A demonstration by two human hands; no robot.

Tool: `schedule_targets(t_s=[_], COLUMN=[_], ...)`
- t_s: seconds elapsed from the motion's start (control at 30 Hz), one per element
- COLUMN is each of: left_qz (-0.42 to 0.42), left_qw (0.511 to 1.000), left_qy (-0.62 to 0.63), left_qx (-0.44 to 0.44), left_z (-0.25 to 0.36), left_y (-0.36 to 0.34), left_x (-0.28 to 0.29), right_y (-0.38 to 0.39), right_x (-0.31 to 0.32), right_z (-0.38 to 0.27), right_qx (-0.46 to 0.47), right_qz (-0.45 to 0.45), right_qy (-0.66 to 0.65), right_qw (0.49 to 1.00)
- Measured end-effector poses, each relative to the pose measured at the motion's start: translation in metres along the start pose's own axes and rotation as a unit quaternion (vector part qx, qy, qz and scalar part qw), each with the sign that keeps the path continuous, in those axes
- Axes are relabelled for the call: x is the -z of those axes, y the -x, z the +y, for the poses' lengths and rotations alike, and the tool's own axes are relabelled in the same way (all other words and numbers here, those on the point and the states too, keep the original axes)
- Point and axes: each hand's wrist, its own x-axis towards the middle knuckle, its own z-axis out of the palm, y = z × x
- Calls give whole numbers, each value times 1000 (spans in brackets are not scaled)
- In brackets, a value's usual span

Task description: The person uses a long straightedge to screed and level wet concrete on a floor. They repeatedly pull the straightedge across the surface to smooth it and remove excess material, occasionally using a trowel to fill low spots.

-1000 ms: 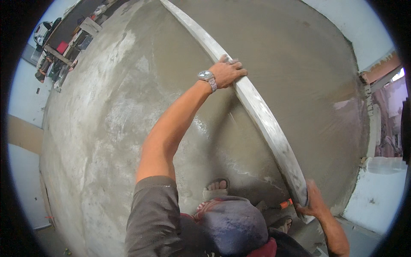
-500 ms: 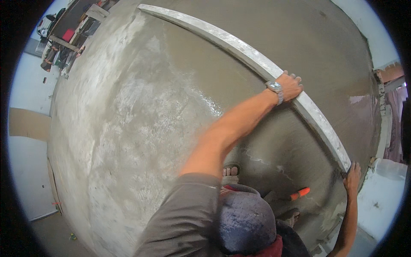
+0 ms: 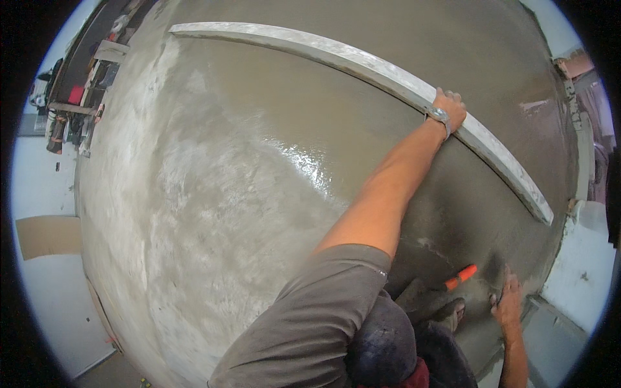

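Observation:
A long pale straightedge (image 3: 381, 74), whitish with cement, lies across the wet grey screed, curving in the lens from far left to the right. My left hand (image 3: 451, 108), with a metal watch on its wrist, is wrapped over it right of its middle. My right hand (image 3: 509, 302) is off the bar, low over the wet floor at the lower right, slightly blurred, with thumb and fingers apart and nothing plainly held. Left of it, by my foot, rests a tool with an orange handle (image 3: 461, 277); its other end is partly hidden by my leg.
Wet, smoothed screed (image 3: 278, 187) spreads around me, shiny near the middle and paler to the left. A cluttered shelf (image 3: 81, 90) stands at the upper left. White walls (image 3: 45, 278) bound the left and right sides. My dark, worn-clothed knee (image 3: 381, 343) is bent below.
My right hand has let go of the straightedge's right end and drawn back toward me. The bar has turned, its left end shifting left and its right end away, with my left hand still holding it.

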Motion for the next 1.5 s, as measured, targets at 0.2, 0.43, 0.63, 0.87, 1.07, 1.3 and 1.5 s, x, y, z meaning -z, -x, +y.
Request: schedule_targets(t_s=[0.2, 0.43, 0.63, 0.87, 1.07, 1.3, 1.5], left_qz=[11, 52, -41, -81, -50, -93, -123], left_qw=[1000, 997, 992, 989, 989, 973, 961], left_qy=[24, 37, -100, -107, -134, -160, -111], left_qx=[5, -35, 65, 55, -35, -137, -220], left_z=[-1, -46, -205, -231, -249, -190, -166], left_y=[0, 19, 55, 59, 108, 113, 122], left_x=[-8, 10, 34, 50, 95, 114, 113], right_y=[25, 43, 35, 47, 49, 17, -1], right_x=[-29, -74, -54, -74, -67, -34, 32], right_z=[-4, 8, -37, -61, -90, -122, -164], right_qx=[-39, -23, -70, -44, -64, -17, -27], right_qz=[-20, 23, -42, -94, -108, -99, -84], right_qy=[-57, -178, -226, -251, -211, -198, -235], right_qw=[997, 983, 971, 962, 969, 975, 968])
